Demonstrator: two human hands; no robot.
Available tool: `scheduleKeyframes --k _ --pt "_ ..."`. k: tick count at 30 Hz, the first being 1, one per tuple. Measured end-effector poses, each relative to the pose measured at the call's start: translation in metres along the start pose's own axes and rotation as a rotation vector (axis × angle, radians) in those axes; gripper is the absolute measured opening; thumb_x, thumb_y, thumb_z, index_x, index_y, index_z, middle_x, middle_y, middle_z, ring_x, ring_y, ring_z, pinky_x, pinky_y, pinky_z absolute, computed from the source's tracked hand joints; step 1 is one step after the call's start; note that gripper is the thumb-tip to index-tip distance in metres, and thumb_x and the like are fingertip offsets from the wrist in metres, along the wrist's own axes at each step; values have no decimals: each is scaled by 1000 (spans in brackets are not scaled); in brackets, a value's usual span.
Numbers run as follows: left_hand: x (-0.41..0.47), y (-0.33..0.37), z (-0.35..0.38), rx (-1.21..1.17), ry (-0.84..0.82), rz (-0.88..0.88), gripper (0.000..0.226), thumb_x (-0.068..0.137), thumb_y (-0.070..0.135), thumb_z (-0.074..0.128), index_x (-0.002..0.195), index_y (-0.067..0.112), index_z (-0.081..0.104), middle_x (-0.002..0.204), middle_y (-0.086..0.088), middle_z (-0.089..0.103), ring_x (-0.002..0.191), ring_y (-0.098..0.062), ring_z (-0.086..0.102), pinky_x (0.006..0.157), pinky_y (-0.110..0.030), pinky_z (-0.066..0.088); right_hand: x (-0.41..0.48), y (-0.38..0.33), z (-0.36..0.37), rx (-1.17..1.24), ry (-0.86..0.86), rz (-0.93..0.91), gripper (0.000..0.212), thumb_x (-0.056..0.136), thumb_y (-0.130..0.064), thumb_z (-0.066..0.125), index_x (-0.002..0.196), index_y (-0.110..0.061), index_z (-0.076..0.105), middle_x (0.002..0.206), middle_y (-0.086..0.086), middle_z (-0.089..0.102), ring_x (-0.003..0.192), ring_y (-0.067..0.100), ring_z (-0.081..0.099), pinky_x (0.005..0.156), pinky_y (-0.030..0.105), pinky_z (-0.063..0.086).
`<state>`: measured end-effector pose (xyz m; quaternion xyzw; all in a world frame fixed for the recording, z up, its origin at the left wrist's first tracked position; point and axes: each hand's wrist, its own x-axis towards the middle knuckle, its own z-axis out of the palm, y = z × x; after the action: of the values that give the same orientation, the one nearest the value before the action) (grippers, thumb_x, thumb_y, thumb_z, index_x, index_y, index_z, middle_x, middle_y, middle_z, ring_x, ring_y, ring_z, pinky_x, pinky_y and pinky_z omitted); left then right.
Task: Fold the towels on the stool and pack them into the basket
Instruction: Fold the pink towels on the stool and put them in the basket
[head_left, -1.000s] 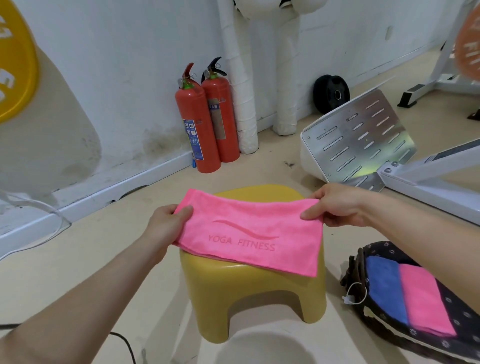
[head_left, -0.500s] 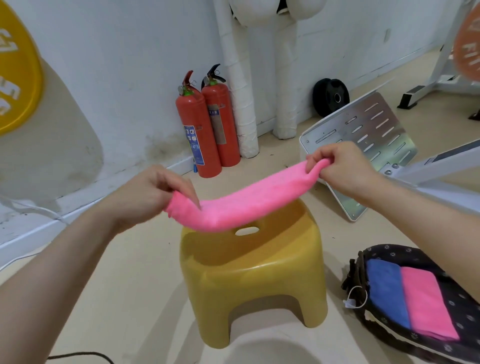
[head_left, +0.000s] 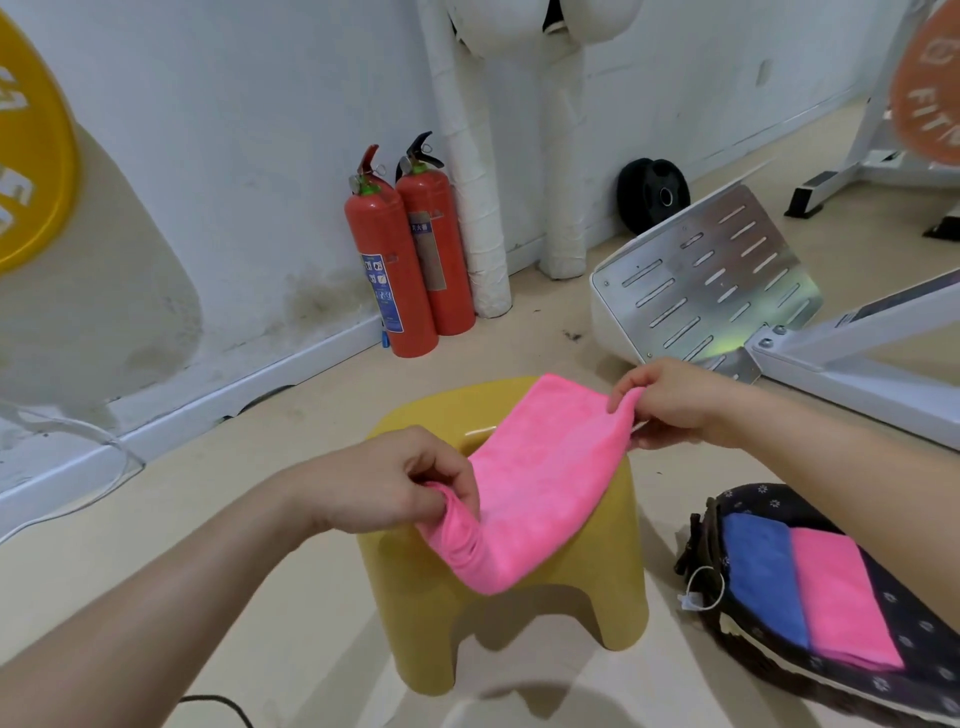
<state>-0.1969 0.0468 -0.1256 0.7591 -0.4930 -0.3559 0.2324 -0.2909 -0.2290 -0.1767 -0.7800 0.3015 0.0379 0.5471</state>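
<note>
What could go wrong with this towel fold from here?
The pink towel hangs between the left hand and right hand, sagging past the front edge of the stool; a slipped pinch would likely drop it on the floor. Its near end is bunched in the left hand's fingers, so the fold may come out uneven.

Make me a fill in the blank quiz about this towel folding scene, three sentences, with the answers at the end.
The pink towel is held by both ends over the ____ stool. The basket on the floor already holds ____ folded towels. The two fire extinguishers in the background are ____.

Missing words: yellow, two, red.
</note>
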Motion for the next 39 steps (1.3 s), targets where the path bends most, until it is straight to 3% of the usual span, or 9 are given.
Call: scheduleKeyframes --k 4,7,13,19,23,29,34,37,39 --pt "-1 9 -1 -51 30 29 33 73 5 48 76 26 72 66 7 62 61 -9 49 53 -30 36 -4 -9 1 283 39 39 7 78 -5 61 74 -10 65 64 4 56 57 18 56 65 28 54" --pt "1 13 -2 -101 128 75 38 75 10 45 84 32 74 76 -9 65 63 -17 49 51 -34 38 -10 -24 9 252 162 -160 11 75 -7 73 73 -14 65 72 5 58 66 17 55 61 26 50" --pt "15 23 -3 -240 500 165 14 90 14 63 99 15 74 66 15 64 51 2 52 46 -13 39 -45 -64 37 270 -43 -474 48 71 15 69 110 -13 64 80 10 69 69 15 61 63 25 53" --pt "22 20 -5 -191 770 217 13 87 18 66 85 29 73 81 16 72 76 2 63 71 -16 49 -58 -72 50 350 -135 -473 29 79 1 71 107 -7 67 81 9 73 75 16 64 68 24 52" --pt "21 19 -5 -114 860 230 14 85 20 68 86 34 71 81 23 71 79 5 63 71 -12 46 -61 -72 54 352 -183 -495 27 82 -5 69 109 -5 69 89 11 74 77 13 65 62 18 50" --pt "23 18 -2 -99 961 217 7 84 22 71 89 26 74 82 13 73 81 2 65 73 -15 49 -62 -76 59 348 -197 -518 22 89 -2 59 107 -5 71 108 22 69 91 22 61 85 35 46" --pt "25 17 1 -53 1028 230 5 82 22 73 88 22 73 79 11 72 76 -1 65 70 -18 51 -61 -78 60 371 -202 -497 25 88 -7 52 104 -1 70 86 11 65 74 12 55 71 24 42" --pt "25 18 1 -51 1063 224 4 83 22 72 86 23 71 77 12 71 75 -2 66 69 -18 51 -65 -78 60 437 -261 -516 29 83 -24 66 106 -7 69 90 1 71 84 10 65 79 26 49" --pt "25 18 0 -103 1063 211 4 82 22 73 85 22 69 76 10 71 72 -3 66 67 -19 50 -64 -77 63 300 -169 -559 50 72 -22 75 120 -14 61 100 0 73 97 11 67 89 32 53"
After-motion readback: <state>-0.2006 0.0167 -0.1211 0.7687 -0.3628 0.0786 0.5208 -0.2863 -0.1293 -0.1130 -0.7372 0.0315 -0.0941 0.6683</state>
